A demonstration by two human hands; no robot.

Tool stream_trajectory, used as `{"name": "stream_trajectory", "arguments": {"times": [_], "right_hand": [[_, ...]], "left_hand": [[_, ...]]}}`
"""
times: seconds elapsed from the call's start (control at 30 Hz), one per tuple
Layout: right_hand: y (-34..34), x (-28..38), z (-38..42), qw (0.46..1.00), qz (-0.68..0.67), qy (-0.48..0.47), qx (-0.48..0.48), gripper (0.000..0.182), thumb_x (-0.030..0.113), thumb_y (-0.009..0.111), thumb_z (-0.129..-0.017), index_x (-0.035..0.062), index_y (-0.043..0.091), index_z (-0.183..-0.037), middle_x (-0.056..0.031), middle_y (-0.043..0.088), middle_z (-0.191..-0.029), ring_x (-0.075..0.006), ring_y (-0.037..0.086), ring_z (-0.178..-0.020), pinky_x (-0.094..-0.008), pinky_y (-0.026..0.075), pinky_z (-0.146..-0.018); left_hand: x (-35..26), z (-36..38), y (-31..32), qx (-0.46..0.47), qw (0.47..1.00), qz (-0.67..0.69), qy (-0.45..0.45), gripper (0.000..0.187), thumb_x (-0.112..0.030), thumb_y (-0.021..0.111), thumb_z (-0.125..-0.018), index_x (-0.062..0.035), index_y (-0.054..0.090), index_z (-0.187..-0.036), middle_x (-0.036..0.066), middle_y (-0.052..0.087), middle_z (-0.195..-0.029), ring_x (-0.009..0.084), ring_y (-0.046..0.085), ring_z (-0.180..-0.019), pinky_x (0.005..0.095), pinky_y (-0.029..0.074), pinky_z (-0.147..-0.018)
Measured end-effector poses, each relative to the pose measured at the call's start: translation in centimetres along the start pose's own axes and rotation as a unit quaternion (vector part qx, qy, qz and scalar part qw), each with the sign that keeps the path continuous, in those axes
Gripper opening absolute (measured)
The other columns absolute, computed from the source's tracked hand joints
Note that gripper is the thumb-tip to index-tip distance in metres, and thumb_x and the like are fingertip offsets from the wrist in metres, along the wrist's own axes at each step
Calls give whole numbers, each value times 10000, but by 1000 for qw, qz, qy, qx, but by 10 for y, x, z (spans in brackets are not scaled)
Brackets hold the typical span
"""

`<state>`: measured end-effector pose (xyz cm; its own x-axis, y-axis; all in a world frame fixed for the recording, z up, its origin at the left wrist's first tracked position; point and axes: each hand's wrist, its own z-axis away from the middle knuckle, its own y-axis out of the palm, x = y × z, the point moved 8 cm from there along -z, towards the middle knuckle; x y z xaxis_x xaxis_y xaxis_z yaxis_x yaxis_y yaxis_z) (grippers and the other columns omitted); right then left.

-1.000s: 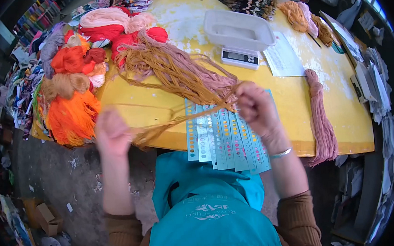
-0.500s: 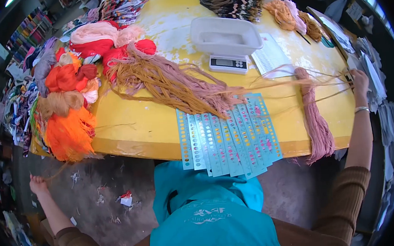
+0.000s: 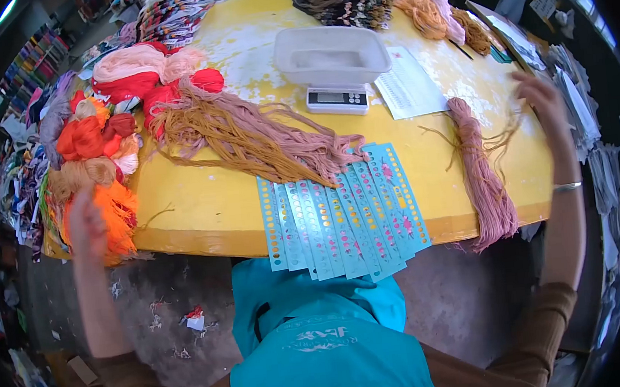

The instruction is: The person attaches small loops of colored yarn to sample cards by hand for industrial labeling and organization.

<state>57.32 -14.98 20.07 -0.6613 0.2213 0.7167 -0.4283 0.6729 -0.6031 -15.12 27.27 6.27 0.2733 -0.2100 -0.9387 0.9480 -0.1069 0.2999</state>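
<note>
My left hand point(image 3: 85, 222) is smeared by motion in front of the bright orange thread point(image 3: 118, 214) at the left; its fingers cannot be made out. At the right, my right hand point(image 3: 543, 96) is raised over the table edge, somewhat blurred, fingers apart. Just below it, brown strands point(image 3: 506, 141) lie across a mauve skein point(image 3: 481, 171) that hangs over the front edge. Mustard and dusty-pink thread hanks point(image 3: 253, 136) stretch across the middle. Their ends rest on fanned-out turquoise punched cards point(image 3: 342, 220), which overhang the front edge.
A clear plastic tub point(image 3: 332, 55) sits on a digital scale point(image 3: 337, 99), beside a printed sheet point(image 3: 410, 85). Red and pink skeins point(image 3: 127, 80) pile up at left. Dark skeins point(image 3: 345, 2) and peach skeins point(image 3: 423, 15) lie at the back of the yellow table point(image 3: 194, 218).
My left hand has come up from below the table edge to the orange thread. The long strands stretched towards my right hand have slackened and now lie by the mauve skein. The view has shifted slightly.
</note>
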Motion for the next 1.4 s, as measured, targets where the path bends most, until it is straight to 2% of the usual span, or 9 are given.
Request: {"name": "stream_trajectory", "arguments": {"times": [0.1, 0.2, 0.33, 0.4, 0.63, 0.73, 0.9, 1.33, 1.4], "right_hand": [[126, 4, 37, 967, -218, 20, 128, 129, 124, 604, -836, 25, 684, -815, -95, 707, -1040, -125, 601, -941, -256, 433, -845], [231, 4, 81, 867, -434, 97, 225, 127, 136, 625, -902, 54, 634, -806, -85, 690, -856, -137, 646, -769, -281, 533, -750], [305, 19, 121, 864, -333, 123, 357, 113, 152, 632, -906, 48, 631, -861, -9, 640, -764, -32, 491, -579, -187, 389, -507], [316, 27, 129, 865, -299, 131, 380, 125, 147, 643, -900, 25, 661, -881, 39, 594, -711, -21, 482, -588, -200, 381, -517], [333, 14, 140, 835, -296, 221, 408, 88, 102, 653, -875, 18, 664, -898, 39, 577, -701, -35, 484, -597, -206, 381, -528], [329, 0, 129, 900, -269, 144, 311, 80, 87, 670, -856, 22, 664, -903, 10, 604, -700, -42, 500, -599, -207, 408, -542], [327, 1, 125, 953, -178, 75, 234, 118, 86, 683, -843, 22, 686, -942, -36, 647, -719, -48, 530, -622, -218, 452, -587], [330, -33, 113, 989, -69, 45, 126, 108, 131, 670, -802, 62, 694, -882, -144, 679, -746, -248, 674, -659, -342, 517, -607], [331, -34, 113, 988, -81, 43, 126, 129, 129, 663, -826, 40, 689, -916, -95, 681, -741, -178, 627, -630, -300, 495, -597]], "left_hand": [[76, 52, 148, 193, 973, 80, -94, 545, -241, 543, -963, -135, 350, -1461, -102, 255, -538, -3, 224, -405, 175, 180, -333], [140, 85, 242, 343, 908, 179, -162, 543, -296, 563, -950, -150, 387, -1443, -99, 229, -515, 5, 232, -404, 192, 174, -352], [208, 119, 318, 435, 880, 23, -191, 379, -257, 631, -913, -158, 595, -1277, -68, 397, -597, 11, 327, -494, 182, 270, -410], [214, 126, 346, 404, 894, -169, 97, 323, -155, 678, -872, -126, 652, -1193, -23, 497, -721, 49, 444, -625, 194, 392, -522], [237, 126, 363, 361, 870, -284, 178, 168, -95, 708, -826, -40, 686, -983, 8, 593, -838, 88, 537, -728, 241, 420, -595], [252, 117, 363, 331, 879, -305, 156, 132, -139, 695, -857, -13, 657, -873, -5, 576, -758, 81, 527, -690, 230, 390, -570], [291, 115, 357, 283, 929, -167, -171, 199, -226, 609, -938, -31, 632, -906, 5, 594, -761, 54, 386, -472, 217, 289, -416], [285, 138, 354, 201, 922, -59, -325, 367, -175, 526, -958, 6, 487, -1275, 144, 539, -1278, 91, 485, -594, 214, 327, -458], [289, 136, 356, 216, 917, -86, -325, 390, -161, 511, -962, -2, 453, -1314, 140, 513, -1326, 88, 496, -616, 210, 333, -465]]}}
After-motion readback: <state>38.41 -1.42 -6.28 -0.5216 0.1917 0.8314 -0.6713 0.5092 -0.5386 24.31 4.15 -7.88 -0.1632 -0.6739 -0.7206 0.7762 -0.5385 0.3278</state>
